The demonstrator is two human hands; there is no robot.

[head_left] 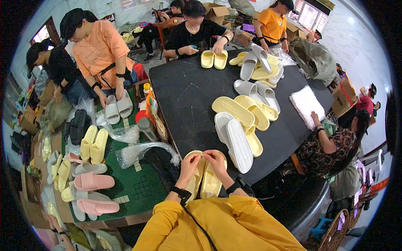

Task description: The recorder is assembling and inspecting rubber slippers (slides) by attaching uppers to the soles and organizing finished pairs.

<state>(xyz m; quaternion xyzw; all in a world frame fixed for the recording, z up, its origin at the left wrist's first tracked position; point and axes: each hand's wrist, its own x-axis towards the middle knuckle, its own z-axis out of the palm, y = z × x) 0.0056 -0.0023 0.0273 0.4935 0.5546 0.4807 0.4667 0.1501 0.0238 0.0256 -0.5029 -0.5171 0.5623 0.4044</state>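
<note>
A pair of pale yellow slippers [210, 185] lies side by side at the near edge of the black table [188, 113], right in front of me. Over their far ends my left hand [190, 166] and my right hand [215, 164] meet, fingertips pinched close together. Whatever sits between the fingertips is too small to make out. Just beyond my right hand lies a white slipper pair [235, 140], one sole turned up. More yellow slippers [233, 111] are heaped behind it, with grey slippers [255, 93] farther back.
A white stack of sheets [307, 106] lies at the table's right, under a seated co-worker's hand. On the left, a green mat [134, 184] carries pink slippers [94, 181], yellow ones and plastic bags [142, 152]. A grey tumbler [147, 127] stands between. Several co-workers surround the tables.
</note>
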